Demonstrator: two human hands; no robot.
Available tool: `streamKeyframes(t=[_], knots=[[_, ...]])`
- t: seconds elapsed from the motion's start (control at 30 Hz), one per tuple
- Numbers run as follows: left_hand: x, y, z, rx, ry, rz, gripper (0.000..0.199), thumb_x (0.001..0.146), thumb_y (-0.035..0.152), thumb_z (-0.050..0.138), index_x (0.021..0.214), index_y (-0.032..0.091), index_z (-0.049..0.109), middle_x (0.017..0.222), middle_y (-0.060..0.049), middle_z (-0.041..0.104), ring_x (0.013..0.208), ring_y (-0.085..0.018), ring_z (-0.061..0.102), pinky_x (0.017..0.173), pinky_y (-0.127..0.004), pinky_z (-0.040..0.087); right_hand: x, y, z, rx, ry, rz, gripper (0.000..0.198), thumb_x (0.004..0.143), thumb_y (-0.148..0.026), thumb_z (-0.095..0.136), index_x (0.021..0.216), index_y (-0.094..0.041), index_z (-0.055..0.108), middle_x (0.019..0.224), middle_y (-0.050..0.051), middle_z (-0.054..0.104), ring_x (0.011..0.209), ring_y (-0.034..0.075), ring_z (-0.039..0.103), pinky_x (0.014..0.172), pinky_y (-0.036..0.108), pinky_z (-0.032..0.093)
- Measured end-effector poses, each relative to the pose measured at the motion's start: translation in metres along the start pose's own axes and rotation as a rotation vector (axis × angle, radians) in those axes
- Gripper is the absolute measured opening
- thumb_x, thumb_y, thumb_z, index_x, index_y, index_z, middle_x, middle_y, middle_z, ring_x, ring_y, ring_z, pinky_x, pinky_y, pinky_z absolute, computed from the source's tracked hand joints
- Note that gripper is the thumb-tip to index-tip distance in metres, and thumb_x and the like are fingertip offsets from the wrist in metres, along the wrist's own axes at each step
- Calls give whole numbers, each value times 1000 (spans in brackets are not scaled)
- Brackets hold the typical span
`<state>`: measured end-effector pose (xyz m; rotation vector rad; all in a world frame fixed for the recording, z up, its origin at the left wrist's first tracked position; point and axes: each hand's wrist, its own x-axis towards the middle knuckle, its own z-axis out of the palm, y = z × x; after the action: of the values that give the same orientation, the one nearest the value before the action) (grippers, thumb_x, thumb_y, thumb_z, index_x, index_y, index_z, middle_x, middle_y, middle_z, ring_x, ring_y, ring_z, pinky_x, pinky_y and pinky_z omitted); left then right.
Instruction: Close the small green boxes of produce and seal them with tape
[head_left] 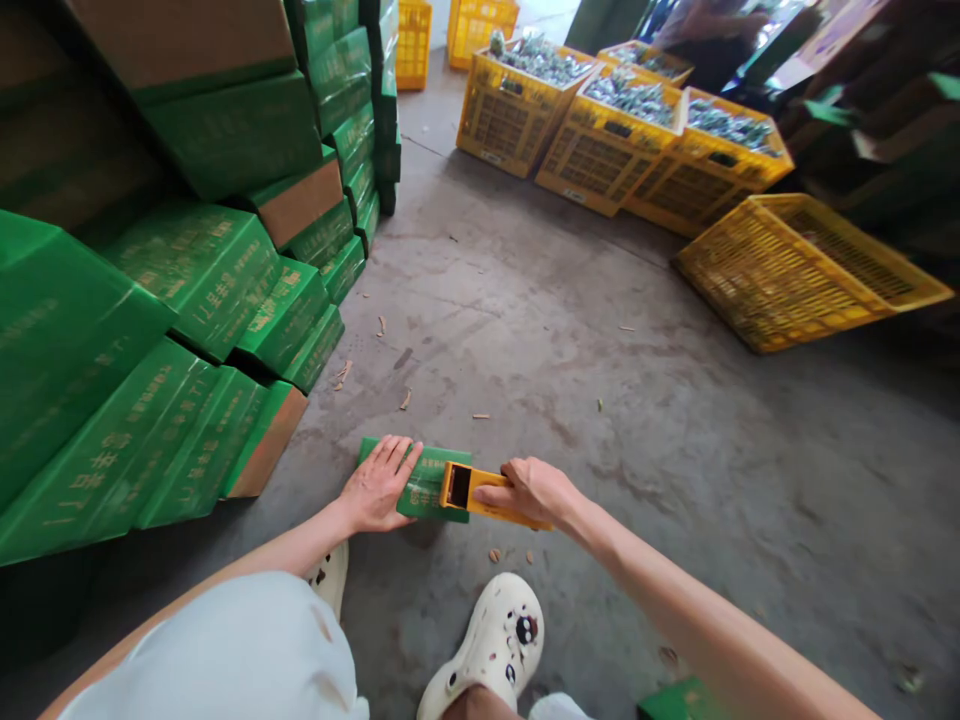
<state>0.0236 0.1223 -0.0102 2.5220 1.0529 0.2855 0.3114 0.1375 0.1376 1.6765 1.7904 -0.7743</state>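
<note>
A small green cardboard box (431,502) with printed characters is low in front of me, just above my feet. My left hand (381,485) rests on the left part of its top, fingers stretched out flat over the cardboard. My right hand (534,488) is wrapped round an orange-yellow tape dispenser (480,492). The dispenser's front end, with a dark opening, lies over the box's right edge. Whether tape runs from it onto the box, I cannot tell.
Green printed cartons (225,270) are stacked high along the left. Yellow crates (611,145) filled with small wrapped items stand at the back right, near a tilted yellow crate (795,270). Cardboard scraps lie on the concrete floor (525,330). A person (709,30) is behind the crates.
</note>
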Motion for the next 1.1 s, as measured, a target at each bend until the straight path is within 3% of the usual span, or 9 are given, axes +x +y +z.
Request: streamKeyframes(t=[0.23,0.4,0.6,0.77,0.93,1.1], knots=[[1,4,1,71,-31,-24,123,69,62,77,165,8,22,161,-26,38,153,-45,29,129,-58,15,6,-6,4,5,29,24,71,90,-81,51,106,-18,80,102,20,79,96,32,77,70,30,50],[22,30,15,119,-78,0,133,62,59,83,166,10,16,170,-26,21,157,-47,17,128,-61,6,5,-11,0,13,19,51,69,89,-79,55,111,-18,80,105,21,79,103,33,76,78,32,54],[29,44,25,87,-52,16,117,72,51,75,164,3,21,161,-28,38,152,-45,29,129,-58,7,2,-10,4,60,-2,27,72,87,-80,56,113,-18,79,105,20,79,100,32,76,75,30,54],[25,39,21,93,-38,36,116,73,50,73,166,9,19,161,-24,38,152,-44,30,129,-57,11,-6,29,10,101,-2,-34,69,86,-81,56,99,-18,80,97,17,80,87,29,77,62,26,47],[25,41,19,153,-33,65,116,73,51,73,165,4,21,159,-27,39,150,-45,32,128,-57,13,-18,86,21,105,18,93,64,84,-79,62,86,-17,78,92,18,79,81,29,75,57,26,40],[24,42,16,206,-8,81,111,78,55,69,165,4,22,158,-27,40,148,-44,34,127,-56,16,-21,104,29,132,-8,82,66,84,-79,61,91,-16,78,92,17,79,79,27,73,55,26,36]])
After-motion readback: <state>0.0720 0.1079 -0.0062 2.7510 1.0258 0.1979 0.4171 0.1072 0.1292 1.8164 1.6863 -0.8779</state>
